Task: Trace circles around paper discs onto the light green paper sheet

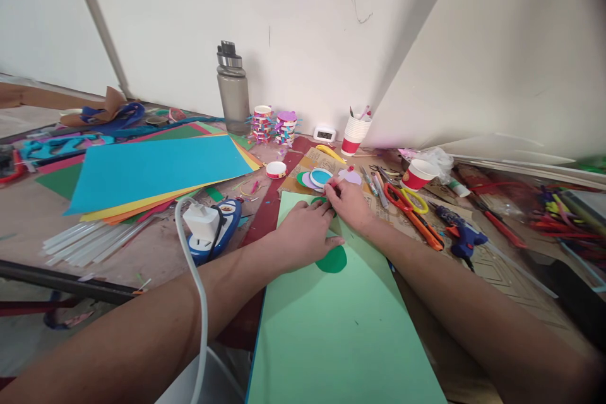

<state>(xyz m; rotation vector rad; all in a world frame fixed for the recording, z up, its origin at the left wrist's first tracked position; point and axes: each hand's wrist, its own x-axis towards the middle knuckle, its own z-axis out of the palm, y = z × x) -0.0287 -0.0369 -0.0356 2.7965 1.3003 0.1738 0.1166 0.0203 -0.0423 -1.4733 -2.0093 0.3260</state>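
Observation:
A long light green sheet (pixel 350 334) stretches from the near edge toward the middle of the table. My left hand (pixel 305 237) lies flat on it, fingers stretched forward and thumb out to the right. By the thumb is a rounded dark green paper piece (pixel 332 261), its upper part under my hand. More dark green shows around my left fingertips. At the sheet's far end my right hand (pixel 349 202) has its fingers pinched together beside the left fingertips; what they hold is hidden. Just beyond is a white-rimmed blue disc (pixel 320 178) among purple paper circles.
Left are stacked coloured sheets (pixel 161 167), clear sticks (pixel 95 243) and a power strip (pixel 227 227) with a white cable crossing my left forearm. A bottle (pixel 233 91) stands behind. Right lie orange-handled scissors (pixel 411 214), a glue gun (pixel 464 237) and a paper cup (pixel 419 175).

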